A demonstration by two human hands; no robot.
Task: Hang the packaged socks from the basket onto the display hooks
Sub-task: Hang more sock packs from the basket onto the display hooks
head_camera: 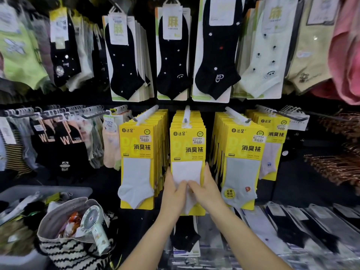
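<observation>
- A yellow sock pack [187,145] with a white sock inside is seen at the front of the middle stack, hung on a white hook [186,114] in the lower row of the display.
- The lower half of this pack is held from both sides.
- The left hand [173,193] is placed at the pack's left edge, with its thumb laid on the white sock.
- The right hand [207,189] is placed at the right edge. Its fingers [206,168] are curled round the card and its thumb is pressed on the front, touching the left thumb.
- Whether the pack's hole is fully seated on the hook cannot be made out, as the top is partly blurred.
- A similar left stack [136,149] and right stack [243,152] of yellow packs are hung just beside it, on their own hooks.
- Black socks [173,61] on pale cards are hung in the row above.
- A grey basket [48,190] holding loose packs is seen at the lower left, well apart from the hands.
- A striped bag [74,252] is stood in front of the basket, and a small white fan [90,218] is poked out of it.
</observation>
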